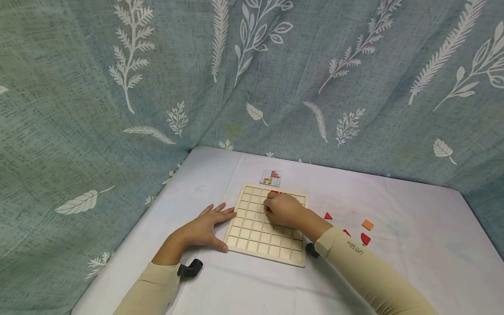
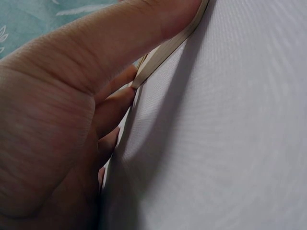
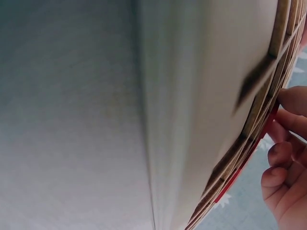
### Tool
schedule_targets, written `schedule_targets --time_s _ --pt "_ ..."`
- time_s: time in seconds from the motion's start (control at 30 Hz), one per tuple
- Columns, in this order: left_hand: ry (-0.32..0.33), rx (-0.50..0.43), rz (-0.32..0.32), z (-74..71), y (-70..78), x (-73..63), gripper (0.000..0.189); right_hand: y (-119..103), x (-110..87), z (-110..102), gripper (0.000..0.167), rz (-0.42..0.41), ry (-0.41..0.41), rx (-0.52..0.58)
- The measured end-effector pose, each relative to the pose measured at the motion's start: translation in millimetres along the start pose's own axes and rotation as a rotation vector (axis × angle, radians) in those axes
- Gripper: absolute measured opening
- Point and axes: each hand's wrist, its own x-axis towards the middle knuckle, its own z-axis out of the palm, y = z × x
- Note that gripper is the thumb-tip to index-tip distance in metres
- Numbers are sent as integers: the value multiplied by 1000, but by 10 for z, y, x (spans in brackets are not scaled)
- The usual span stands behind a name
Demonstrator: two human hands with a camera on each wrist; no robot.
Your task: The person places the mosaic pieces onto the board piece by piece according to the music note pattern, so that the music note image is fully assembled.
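Note:
A light wooden grid board [image 1: 246, 235] lies on the white-covered table. Spread fingers of my left hand [image 1: 202, 228] rest along its left edge, the thumb near the front left corner. In the left wrist view, that thumb and the fingers touch the rim of the board [image 2: 165, 53]. My right hand [image 1: 286, 210] is over the upper middle of the grid and pinches a small red tile [image 3: 270, 120] down at the squares. Another red tile [image 1: 274, 191] shows at the board's far side, partly covered by this hand.
A small pattern card [image 1: 271, 178] with a red, yellow and green picture lies behind the board. To the right are a red triangle [image 1: 328, 216], an orange square [image 1: 368, 225], a red rounded piece [image 1: 365, 239] and another red piece [image 1: 346, 232] beside the right sleeve.

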Motion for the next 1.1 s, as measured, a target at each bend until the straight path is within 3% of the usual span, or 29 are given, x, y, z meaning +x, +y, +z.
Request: schedule_targets --time_s 0.1,0.2,0.3,0.5,1.1 --pt "0 7 -2 7 -5 0 116 0 -3 3 4 -19 3 -9" --pt "-1 8 -2 19 -15 -2 116 1 -19 -8 12 -31 -3 -1" --pt "1 0 3 29 -22 -7 117 13 -56 -29 20 -20 -16 4" --pt "9 -8 9 44 -35 -17 117 110 -182 -60 16 17 -15 26" --pt "6 -16 -7 26 -33 1 116 582 -865 -296 27 181 -15 60"
